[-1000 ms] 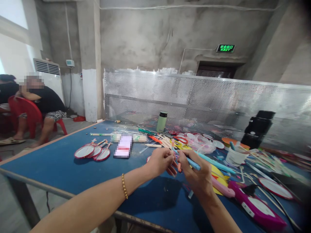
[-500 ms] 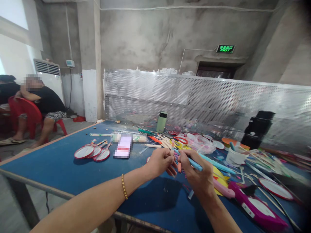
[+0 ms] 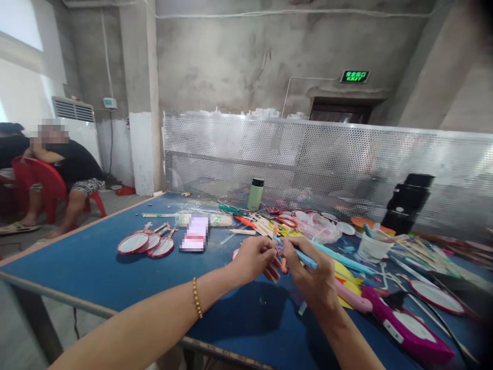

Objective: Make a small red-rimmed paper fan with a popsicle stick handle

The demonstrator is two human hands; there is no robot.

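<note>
My left hand (image 3: 259,258), with a gold bead bracelet on its wrist, pinches a small pale strip with a pinkish tip (image 3: 275,229) that stands upright above the fingers. Its exact kind is too small to tell. In my right hand (image 3: 311,267) is a light blue pen (image 3: 306,258), its front end pointing left at the strip and close to it; whether they touch I cannot tell. Just below, between the hands, an orange piece (image 3: 284,265) shows. Several round, red-rimmed white paddles (image 3: 133,242) lie on the blue table (image 3: 88,267) to the left.
A phone (image 3: 194,234) lies left of my hands. Behind stands a green bottle (image 3: 256,194), before a perforated metal panel (image 3: 231,139). Rightward are a white cup (image 3: 373,250) of tools, a purple device (image 3: 410,329) and scattered sticks. A person (image 3: 73,159) sits far left.
The blue pen and my right hand have shifted very slightly left and up. My left hand keeps its pinch on the strip, and the camera view has moved a little.
</note>
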